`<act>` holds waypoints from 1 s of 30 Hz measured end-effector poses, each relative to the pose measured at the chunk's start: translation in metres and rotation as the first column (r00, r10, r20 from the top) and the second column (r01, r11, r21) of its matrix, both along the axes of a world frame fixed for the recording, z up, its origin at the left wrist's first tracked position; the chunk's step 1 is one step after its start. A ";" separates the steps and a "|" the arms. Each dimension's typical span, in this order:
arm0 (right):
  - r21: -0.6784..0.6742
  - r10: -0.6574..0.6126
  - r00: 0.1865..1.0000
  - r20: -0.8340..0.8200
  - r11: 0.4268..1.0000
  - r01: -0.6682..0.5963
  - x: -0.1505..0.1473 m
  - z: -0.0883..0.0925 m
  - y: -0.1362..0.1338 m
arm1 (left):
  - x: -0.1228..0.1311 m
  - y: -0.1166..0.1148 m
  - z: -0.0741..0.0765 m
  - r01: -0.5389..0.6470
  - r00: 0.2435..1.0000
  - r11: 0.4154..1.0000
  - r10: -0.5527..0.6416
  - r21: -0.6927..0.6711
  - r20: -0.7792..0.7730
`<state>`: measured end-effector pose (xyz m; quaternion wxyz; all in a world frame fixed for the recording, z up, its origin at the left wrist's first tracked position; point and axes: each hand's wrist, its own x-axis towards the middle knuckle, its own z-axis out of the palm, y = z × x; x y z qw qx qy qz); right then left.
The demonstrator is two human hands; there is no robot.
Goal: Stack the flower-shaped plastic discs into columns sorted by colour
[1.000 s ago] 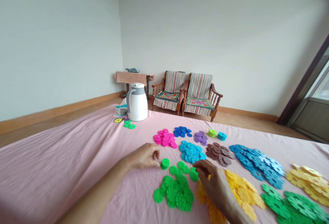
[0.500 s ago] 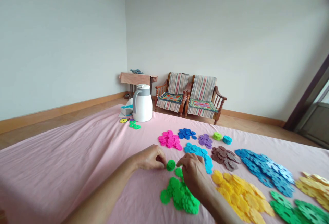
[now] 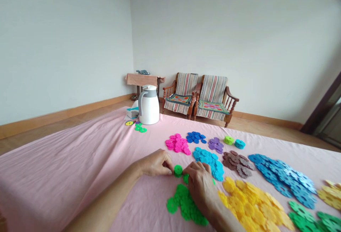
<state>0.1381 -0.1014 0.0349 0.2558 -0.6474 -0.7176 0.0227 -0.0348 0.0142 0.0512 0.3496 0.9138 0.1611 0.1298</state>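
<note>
A small upright stack of green flower-shaped plastic discs (image 3: pixel 178 170) stands on the pink cloth between my hands. To its left, my left hand (image 3: pixel 157 163) rests on the cloth with curled fingers, the tips right beside the stack; whether they touch it I cannot tell. My right hand (image 3: pixel 199 178) is on the other side, palm down, fingers bent and closed, covering part of the loose green discs. What its fingertips hold, if anything, is hidden. A loose pile of green discs (image 3: pixel 183 198) lies nearer me, partly under my right wrist.
Piles of pink (image 3: pixel 178 144), light blue (image 3: pixel 210 161), brown (image 3: pixel 237 163), yellow (image 3: pixel 253 203) and large blue discs (image 3: pixel 285 177) lie around. Farther off are a lime stack (image 3: pixel 228 140), a teal stack (image 3: pixel 239 143) and a white thermos jug (image 3: pixel 149 108). Two wooden armchairs (image 3: pixel 213 93) stand beyond the table.
My right hand has shifted slightly down over the loose green discs, and its fingers are more curled. My left hand stays by the green stack. The view has turned slightly left.
</note>
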 end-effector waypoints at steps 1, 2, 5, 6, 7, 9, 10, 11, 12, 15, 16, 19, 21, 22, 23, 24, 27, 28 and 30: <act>0.001 0.003 1.000 -0.003 1.000 -0.003 0.000 0.000 0.000 | 0.000 -0.001 0.001 0.002 1.000 1.000 -0.002 -0.001 -0.002; 0.000 0.006 1.000 -0.009 1.000 -0.006 -0.001 0.000 0.000 | 0.000 -0.001 0.001 0.003 1.000 1.000 -0.003 -0.002 -0.002; -0.007 0.003 0.998 -0.056 1.000 -0.003 0.002 0.001 -0.001 | -0.001 0.001 -0.001 0.005 1.000 1.000 -0.005 -0.004 0.004; -0.007 -0.001 0.997 -0.081 1.000 0.001 0.003 0.002 -0.001 | -0.002 0.002 -0.002 0.001 1.000 1.000 -0.001 -0.007 0.001; -0.007 -0.005 0.994 -0.108 1.000 0.005 0.006 0.003 -0.002 | -0.003 0.003 -0.003 -0.011 1.000 1.000 0.011 -0.010 -0.005; -0.020 -0.006 0.989 -0.145 1.000 0.003 0.011 0.004 -0.004 | -0.003 0.005 -0.006 -0.069 0.997 0.997 0.069 -0.029 -0.018; -0.037 0.001 0.989 -0.149 0.999 -0.006 0.013 0.005 -0.006 | -0.003 0.006 -0.008 -0.106 0.994 0.993 0.105 -0.046 -0.022; -0.060 0.010 0.990 -0.143 0.998 -0.018 0.015 0.006 -0.007 | -0.002 0.006 -0.009 -0.141 0.990 0.988 0.140 -0.066 -0.020; -0.083 0.020 0.991 -0.130 0.996 -0.031 0.017 0.007 -0.009 | -0.001 0.006 -0.009 -0.168 0.986 0.982 0.168 -0.084 -0.015; -0.128 0.041 0.995 -0.096 0.990 -0.053 0.019 0.008 -0.012 | 0.004 0.002 -0.009 -0.177 0.983 0.978 0.181 -0.112 0.022; -0.133 0.040 0.995 -0.093 0.990 -0.052 0.019 0.008 -0.013 | 0.005 0.000 -0.008 -0.166 0.984 0.980 0.171 -0.111 0.039; -0.137 0.029 0.994 -0.101 0.990 -0.042 0.019 0.008 -0.013 | 0.009 -0.004 -0.006 -0.147 0.986 0.986 0.152 -0.073 0.069; -0.127 0.043 0.992 -0.120 0.990 -0.058 0.019 0.009 -0.012 | 0.010 -0.006 -0.005 -0.148 0.986 0.988 0.151 -0.037 0.073; -0.115 0.056 0.989 -0.136 0.991 -0.072 0.020 0.008 -0.011 | 0.010 -0.007 -0.004 -0.150 0.986 0.988 0.152 -0.026 0.071; -0.101 0.068 0.986 -0.154 0.991 -0.084 0.021 0.007 -0.009 | 0.011 -0.007 -0.004 -0.152 0.986 0.988 0.153 -0.022 0.067; -0.086 0.074 0.982 -0.175 0.992 -0.091 0.021 0.005 -0.007 | 0.011 -0.007 -0.004 -0.155 0.986 0.988 0.156 -0.025 0.064; -0.045 0.027 0.966 -0.256 0.998 -0.040 0.023 -0.002 -0.001 | 0.010 -0.006 -0.004 -0.169 0.984 0.985 0.171 -0.036 0.048; -0.036 -0.003 0.955 -0.295 0.999 -0.007 0.023 -0.005 0.001 | 0.010 -0.006 -0.005 -0.171 0.984 0.984 0.173 -0.041 0.042; -0.033 -0.061 0.919 -0.390 0.998 0.052 0.021 -0.008 0.004 | 0.010 -0.005 -0.007 -0.168 0.985 0.985 0.169 -0.040 0.037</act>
